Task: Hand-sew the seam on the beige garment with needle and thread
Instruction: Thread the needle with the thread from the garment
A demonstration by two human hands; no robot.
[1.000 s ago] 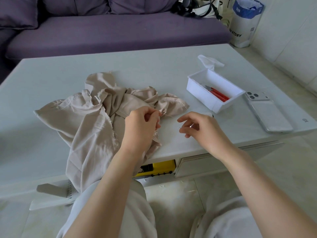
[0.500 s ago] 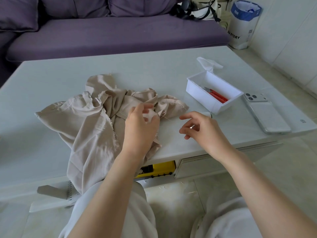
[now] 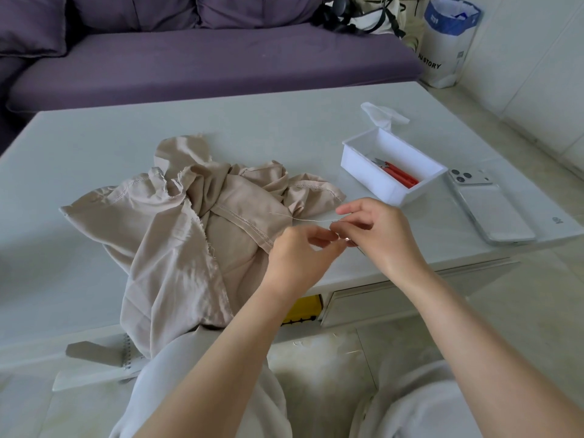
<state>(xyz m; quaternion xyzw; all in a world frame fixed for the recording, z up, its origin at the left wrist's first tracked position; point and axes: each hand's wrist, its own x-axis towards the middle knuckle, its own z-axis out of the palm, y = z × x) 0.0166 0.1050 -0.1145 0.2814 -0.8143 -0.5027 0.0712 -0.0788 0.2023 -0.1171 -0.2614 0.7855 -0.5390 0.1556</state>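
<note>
From the head view, the beige garment point(image 3: 189, 222) lies crumpled on the left half of the pale, smooth worktop point(image 3: 94, 147). Its cloth is soft and matte, with frayed raw edges and rows of stitching along the hems, and one end hangs over the near edge. A fine pale thread point(image 3: 313, 220) runs taut from a hem to the right hand point(image 3: 379, 235), whose fingertips pinch it. The left hand point(image 3: 297, 257) is curled, thumb and forefinger meeting the right hand's fingers at a small metallic glint; I cannot tell whether it grips anything. To the right sit a white plastic box point(image 3: 363, 165) holding red-handled snips point(image 3: 401, 175) and a glossy white phone point(image 3: 493, 213). Beyond the purple sofa point(image 3: 221, 64), a paper bag point(image 3: 442, 58) reads "STORY".
</note>
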